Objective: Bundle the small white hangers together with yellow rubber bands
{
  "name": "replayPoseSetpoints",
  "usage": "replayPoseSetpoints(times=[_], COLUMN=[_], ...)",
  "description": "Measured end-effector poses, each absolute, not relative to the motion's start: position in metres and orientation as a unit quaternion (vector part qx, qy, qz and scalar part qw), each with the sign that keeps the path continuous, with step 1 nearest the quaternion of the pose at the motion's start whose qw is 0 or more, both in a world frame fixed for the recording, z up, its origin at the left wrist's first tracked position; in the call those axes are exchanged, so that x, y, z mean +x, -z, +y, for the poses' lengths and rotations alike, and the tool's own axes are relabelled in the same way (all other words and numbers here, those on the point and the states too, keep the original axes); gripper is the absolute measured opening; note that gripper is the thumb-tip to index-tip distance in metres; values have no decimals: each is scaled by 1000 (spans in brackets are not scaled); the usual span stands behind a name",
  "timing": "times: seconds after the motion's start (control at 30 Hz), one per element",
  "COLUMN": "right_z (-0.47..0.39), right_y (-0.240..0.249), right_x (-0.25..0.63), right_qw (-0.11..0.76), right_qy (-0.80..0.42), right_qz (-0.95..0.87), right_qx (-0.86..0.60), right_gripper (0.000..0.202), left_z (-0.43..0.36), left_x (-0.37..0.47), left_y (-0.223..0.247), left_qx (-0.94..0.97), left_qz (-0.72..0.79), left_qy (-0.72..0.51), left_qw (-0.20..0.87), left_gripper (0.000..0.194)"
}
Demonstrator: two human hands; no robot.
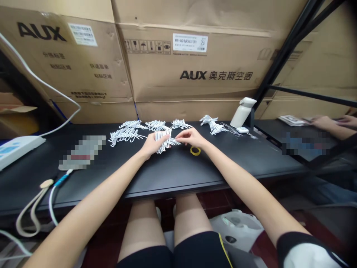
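A bundle of white wire hooks is in my left hand, whose fingers are wrapped around it with the thumb on top. My right hand is closed in a pinch at the right end of that bundle, by the straight hook ends. What sits between its fingertips is too small to make out. Yellow rubber bands lie on the black table just below my right hand. Behind my hands lie more bundles of white hooks, one to the left, one in the middle and one to the right.
The black table backs onto large cardboard boxes. A white bottle stands by the black frame post, with a small white case near it. At left are a power strip and a blurred flat object with a cable. Another person's hands show far right.
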State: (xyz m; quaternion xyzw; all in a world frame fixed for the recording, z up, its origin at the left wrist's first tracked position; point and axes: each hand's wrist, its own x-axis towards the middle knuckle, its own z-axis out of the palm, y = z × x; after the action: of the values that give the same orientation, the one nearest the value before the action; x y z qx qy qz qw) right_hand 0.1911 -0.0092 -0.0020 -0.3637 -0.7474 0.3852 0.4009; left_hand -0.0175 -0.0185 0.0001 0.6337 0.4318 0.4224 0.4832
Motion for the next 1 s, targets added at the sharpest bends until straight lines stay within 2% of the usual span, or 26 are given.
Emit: replayPoseSetpoints(times=[0.23, 0.5, 0.77, 1.0], right_z=[-9, -12, -12, -17], right_y=[1, -5, -6, -7], right_x=[193, 193, 196, 190], right_qw=[402, 401, 397, 409], right_qy=[-374, -357, -468, -449], right_qz=[-752, -765, -717, -718], right_qx=[-365, -355, -330, -340], right_gripper=[29, 25, 28, 28], left_z=[-20, -19, -18, -22], left_x=[-19, -18, -20, -20], left_y=[-4, -3, -4, -6], left_qx=[635, 626, 627, 644], left_qz=[421, 426, 406, 392], left_qy=[-415, -425, -457, -444], left_qw=[496, 496, 483, 483], left_gripper=[44, 37, 31, 38])
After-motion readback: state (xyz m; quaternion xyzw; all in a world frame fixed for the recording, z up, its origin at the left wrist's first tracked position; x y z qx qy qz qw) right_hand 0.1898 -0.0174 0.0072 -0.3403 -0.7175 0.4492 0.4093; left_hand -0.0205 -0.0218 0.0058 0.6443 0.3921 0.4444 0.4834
